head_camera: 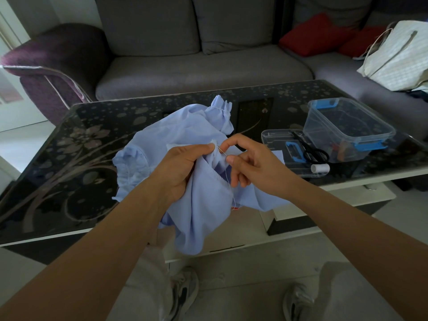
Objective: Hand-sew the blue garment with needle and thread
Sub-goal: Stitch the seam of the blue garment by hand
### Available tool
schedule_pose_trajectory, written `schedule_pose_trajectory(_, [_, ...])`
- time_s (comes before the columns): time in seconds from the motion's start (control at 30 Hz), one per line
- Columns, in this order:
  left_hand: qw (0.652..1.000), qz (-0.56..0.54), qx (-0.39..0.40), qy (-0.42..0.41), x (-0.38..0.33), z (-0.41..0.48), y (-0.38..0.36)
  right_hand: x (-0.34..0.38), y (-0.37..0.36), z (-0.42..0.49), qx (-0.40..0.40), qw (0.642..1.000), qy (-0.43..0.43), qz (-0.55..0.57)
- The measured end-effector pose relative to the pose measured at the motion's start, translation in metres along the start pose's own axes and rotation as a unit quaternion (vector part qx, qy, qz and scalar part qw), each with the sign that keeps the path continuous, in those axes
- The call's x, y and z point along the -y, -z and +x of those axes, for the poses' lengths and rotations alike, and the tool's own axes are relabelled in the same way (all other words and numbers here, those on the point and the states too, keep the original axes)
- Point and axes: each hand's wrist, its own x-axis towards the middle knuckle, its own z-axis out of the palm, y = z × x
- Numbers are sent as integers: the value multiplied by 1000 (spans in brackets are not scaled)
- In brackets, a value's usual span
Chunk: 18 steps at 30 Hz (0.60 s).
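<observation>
1. Both forearms [120,228] reach forward from the bottom of the view, above two shoes [183,295] on the floor. They meet over the near edge of the surface [69,158], so the work is held up in front of the person and not laid flat.
2. The blue garment [199,216] is bunched between the hands. Its lower folds hang below the edge of the surface, and its gathered cuffs rest on the glass top behind the hands.
3. Left hand [183,167]: the fingers [208,147] are closed round a fold of the cloth, with the thumb pressing it at the top. This probably keeps the seam taut and presents it to the needle.
4. Right hand [252,163]: thumb and forefinger are narrowed to a pinch on the needle [222,151], right beside the left thumb. The other fingers are loosely curled and out of the way.
5. A pale thread [229,179] trails down from the needle across the cloth. Whether the tip has entered the fabric is too small to tell.
6. Judgement: a stitch is under way. The next pull needs the thread kept free of the hanging folds, or it may snag.
7. Supplies lie to the right, near the right hand: a clear box [347,126], a flat case [278,137], scissors [310,151] and a white spool [320,168].
</observation>
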Motion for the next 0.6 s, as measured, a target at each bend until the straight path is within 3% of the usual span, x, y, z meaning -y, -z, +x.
schedule_pose_trajectory(0.6, [1000,8,-10,-8,-3,-3,-3,0,0,1,-1,1000,1,12])
